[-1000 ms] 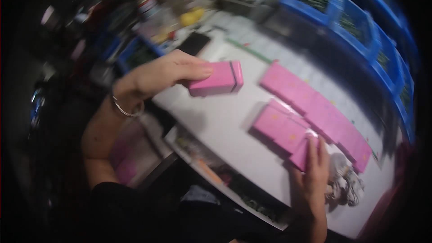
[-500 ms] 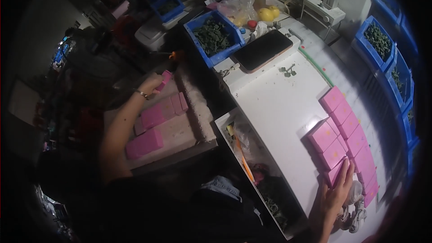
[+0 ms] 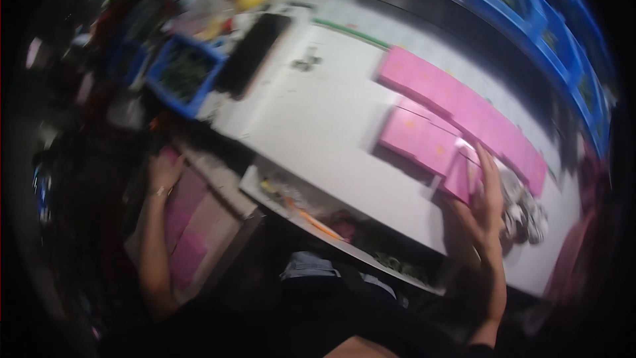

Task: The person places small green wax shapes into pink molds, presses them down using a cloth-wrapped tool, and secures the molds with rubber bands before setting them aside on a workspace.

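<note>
The pink box (image 3: 457,178) at the near right end of the short pink row (image 3: 419,136) lies on the white tabletop (image 3: 311,119), its long axis seeming to run away from the body, toward the long pink row (image 3: 464,113) behind. The right hand (image 3: 489,202) is much the nearer: the box lies just to its left, between the thumb on the near side and the fingers along the right. Whether that hand grips the box or only steadies it, I cannot tell. Just right of the hand sits a bunched whitish bundle (image 3: 523,212). Well apart, at far left and lower, the left hand (image 3: 164,172) is over a pale board (image 3: 222,189) bearing more pink pieces (image 3: 189,252); a bit of pink shows at its fingertips, but blur hides whether it is grasped.
</note>
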Motion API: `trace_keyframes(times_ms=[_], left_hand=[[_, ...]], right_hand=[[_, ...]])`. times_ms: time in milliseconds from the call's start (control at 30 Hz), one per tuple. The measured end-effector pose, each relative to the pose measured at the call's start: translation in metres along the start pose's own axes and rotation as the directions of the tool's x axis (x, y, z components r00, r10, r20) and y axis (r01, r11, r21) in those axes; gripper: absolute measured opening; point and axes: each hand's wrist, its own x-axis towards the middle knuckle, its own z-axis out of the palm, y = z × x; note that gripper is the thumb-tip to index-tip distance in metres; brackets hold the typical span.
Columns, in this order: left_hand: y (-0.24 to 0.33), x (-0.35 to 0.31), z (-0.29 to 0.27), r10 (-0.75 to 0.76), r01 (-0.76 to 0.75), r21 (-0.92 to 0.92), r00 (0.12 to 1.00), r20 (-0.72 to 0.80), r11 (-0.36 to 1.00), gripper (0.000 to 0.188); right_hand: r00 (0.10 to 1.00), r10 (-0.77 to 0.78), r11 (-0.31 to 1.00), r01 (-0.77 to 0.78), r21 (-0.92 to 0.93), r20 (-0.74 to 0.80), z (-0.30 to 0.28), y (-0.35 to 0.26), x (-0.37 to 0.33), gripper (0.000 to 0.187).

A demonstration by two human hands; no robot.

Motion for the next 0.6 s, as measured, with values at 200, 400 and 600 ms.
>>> trace_keyframes(times_ms=[200, 400, 600], left_hand=[[0.157, -0.074, -0.176, 0.666, -0.144, -0.974, 0.746, 0.01, 0.176, 0.052], [0.322, -0.114, -0.17, 0.976, 0.225, -0.97, 0.215, -0.043, -0.092, 0.081], [0.362, -0.129, -0.171, 0.998, 0.565, -0.823, 0.051, -0.022, -0.047, 0.088]], right_hand=[[0.986, -0.126, 0.991, 0.129, 0.021, -0.108, -0.013, -0.03, -0.009, 0.088], [0.9, -0.326, 0.886, 0.398, 0.238, -0.291, -0.012, -0.07, -0.017, 0.077], [0.967, -0.215, 0.97, 0.227, 0.082, -0.133, -0.038, -0.066, -0.024, 0.07]])
